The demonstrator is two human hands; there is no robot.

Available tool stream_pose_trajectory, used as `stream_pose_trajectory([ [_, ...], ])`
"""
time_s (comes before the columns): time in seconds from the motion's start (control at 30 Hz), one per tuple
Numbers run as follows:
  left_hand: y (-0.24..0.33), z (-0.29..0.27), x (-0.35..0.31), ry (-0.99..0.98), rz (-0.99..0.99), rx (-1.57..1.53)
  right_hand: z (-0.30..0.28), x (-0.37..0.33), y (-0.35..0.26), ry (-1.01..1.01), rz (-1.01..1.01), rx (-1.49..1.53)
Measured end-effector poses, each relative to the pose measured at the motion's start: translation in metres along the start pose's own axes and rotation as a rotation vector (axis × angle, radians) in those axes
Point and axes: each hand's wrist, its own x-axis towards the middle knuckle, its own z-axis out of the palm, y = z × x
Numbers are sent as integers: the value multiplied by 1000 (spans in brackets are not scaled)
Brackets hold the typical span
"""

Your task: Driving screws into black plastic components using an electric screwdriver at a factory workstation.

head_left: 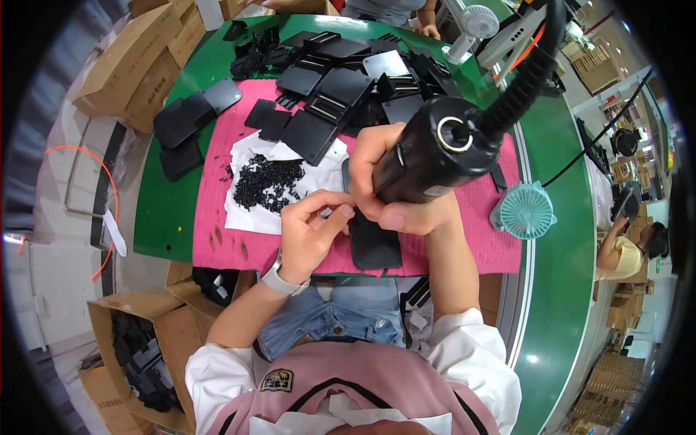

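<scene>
Green tabletop spreads beneath everything, with a pink mat laid over its middle. Toward the far edge is a heap of black plastic parts, overlapping at odd angles, some of them on the mat. White sheeting lies on the mat, left of the hands. Next comes a black cylindrical tool, corded at its upper end; the right hand grips it, fingers wrapped round its body. Beside that, the left hand has thumb and index tips close together; whether they pinch anything I cannot tell. Below both hands, a flat black part lies near the mat's front edge. Smallest are the black pieces scattered over the sheeting.
</scene>
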Motion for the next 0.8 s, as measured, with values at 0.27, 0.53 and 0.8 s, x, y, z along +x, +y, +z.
stream_pose_trajectory([
  [0.27,-1,-4,1,-56,-96,8,-9,-3,6,-35,-21,103],
  [0.53,1,4,2,-47,-101,176,-7,-6,2,-25,-84,94],
  [0.8,4,3,1,-20,-31,432,-1,-10,1,66,-116,-14],
])
